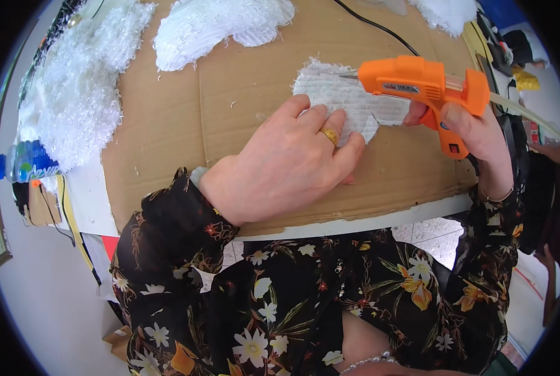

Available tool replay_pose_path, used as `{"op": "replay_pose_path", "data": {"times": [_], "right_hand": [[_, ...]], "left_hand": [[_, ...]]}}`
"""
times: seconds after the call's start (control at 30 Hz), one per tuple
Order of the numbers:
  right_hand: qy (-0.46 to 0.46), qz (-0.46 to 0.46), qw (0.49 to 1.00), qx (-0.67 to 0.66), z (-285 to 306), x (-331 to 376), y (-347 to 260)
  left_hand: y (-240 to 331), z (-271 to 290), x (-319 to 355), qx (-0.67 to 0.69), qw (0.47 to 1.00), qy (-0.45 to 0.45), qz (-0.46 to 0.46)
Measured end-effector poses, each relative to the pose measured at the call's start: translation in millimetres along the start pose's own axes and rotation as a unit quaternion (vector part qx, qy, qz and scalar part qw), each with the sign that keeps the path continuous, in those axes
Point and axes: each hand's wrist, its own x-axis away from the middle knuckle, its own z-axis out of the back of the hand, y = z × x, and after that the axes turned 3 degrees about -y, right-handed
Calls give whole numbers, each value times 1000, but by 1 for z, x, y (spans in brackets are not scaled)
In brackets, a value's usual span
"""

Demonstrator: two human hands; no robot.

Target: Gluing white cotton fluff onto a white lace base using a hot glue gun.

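Note:
A white ribbed fabric piece [349, 100] with frayed edges lies flat on a sheet of brown cardboard [186, 119]. My left hand [286, 163], with a gold ring on one finger, presses its fingertips on the piece's near edge. My right hand [468, 131] grips the handle of an orange hot glue gun [418, 84]. The gun's metal nozzle points left and hovers just over the upper part of the fabric piece. A clear glue stick [524, 113] juts out of the gun's back end.
Fluffy white fabric pieces lie at the cardboard's far side [217, 25] and in a pile at the left [73, 94]. A plastic bottle [26, 161] stands at the left edge. A black cord [374, 26] crosses the cardboard. Assorted items sit at the right [518, 56].

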Motion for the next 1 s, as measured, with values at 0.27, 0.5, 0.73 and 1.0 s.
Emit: {"op": "replay_pose_path", "data": {"times": [0.27, 0.5, 0.73, 1.0], "right_hand": [[30, -93, 991, 89, -3, -5, 2], [9, -91, 993, 69, -4, -12, -4], [17, -98, 988, 115, -9, -18, -8], [14, -118, 982, 146, -9, -21, -9]], "left_hand": [[0, 6, 1, 6, 1000, -2, -5], [1, 3, 0, -1, 1000, 10, -7], [-2, 0, 0, -19, 998, 49, -25], [1, 3, 1, -5, 1000, 1, -9]]}}
